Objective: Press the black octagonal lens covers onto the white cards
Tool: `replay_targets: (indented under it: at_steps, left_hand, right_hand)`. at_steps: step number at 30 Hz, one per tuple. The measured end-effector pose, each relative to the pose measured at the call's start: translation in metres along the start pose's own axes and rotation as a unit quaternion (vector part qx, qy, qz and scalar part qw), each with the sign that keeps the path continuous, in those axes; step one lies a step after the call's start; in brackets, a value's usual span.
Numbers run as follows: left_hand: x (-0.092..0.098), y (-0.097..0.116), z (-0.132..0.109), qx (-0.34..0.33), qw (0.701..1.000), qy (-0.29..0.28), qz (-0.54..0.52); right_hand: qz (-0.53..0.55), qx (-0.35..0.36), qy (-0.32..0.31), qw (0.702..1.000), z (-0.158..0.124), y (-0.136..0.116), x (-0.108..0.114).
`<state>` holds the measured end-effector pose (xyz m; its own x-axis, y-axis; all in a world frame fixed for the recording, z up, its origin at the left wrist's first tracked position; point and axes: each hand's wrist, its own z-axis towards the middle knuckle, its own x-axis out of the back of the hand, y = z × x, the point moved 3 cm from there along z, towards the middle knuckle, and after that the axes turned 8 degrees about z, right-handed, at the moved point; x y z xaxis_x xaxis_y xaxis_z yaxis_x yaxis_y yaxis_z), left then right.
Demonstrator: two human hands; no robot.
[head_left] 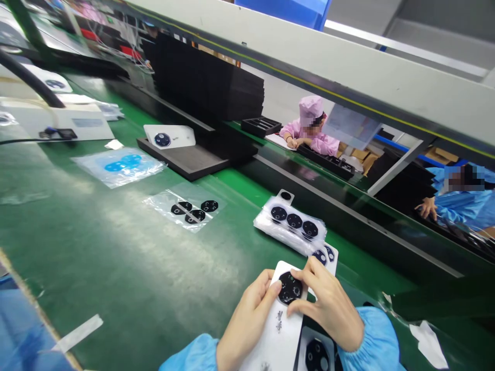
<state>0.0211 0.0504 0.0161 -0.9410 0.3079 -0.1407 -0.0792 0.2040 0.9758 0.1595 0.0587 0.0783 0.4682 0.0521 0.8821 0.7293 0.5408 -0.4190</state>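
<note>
At the bottom centre of the frame, a white rectangular phone back cover with a round black camera module (284,309) is held between both hands above the green conveyor belt (116,268). The left hand (247,319) grips its left edge, thumb curled onto the black ring; the right hand (332,309) closes over the right side, fingertips pinching at the ring's rim.

Under the right wrist lies a second white cover with a black round opening (315,353), and just beyond the fingers sits a stack of clear-wrapped white covers with black circles (294,226).

Risks, as I judge them: thumbs pressing on the black lens area could smear or scratch it, and a skewed press could seat the ring crooked. The right forearm could nudge the cover beneath it.

Mid-frame left lies a clear plastic sheet carrying black round pieces (193,210); further up left, a clear bag with blue discs (119,165) and a black flat tray (185,159).
</note>
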Motion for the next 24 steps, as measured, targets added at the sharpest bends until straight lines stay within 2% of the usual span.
replay_targets:
  at_steps: [14, 24]
  left_hand:
    - [0.0023, 0.0024, -0.0011, -0.01, 1.0, 0.004, -0.013]
    - [0.0034, 0.0012, -0.0033, -0.009, 1.0, 0.02, 0.02]
  right_hand:
    - [0.025, -0.001, -0.012, 1.0, 0.006, 0.0023, -0.0026]
    - [0.027, 0.022, -0.009, 0.999, 0.0067, 0.0033, -0.0026]
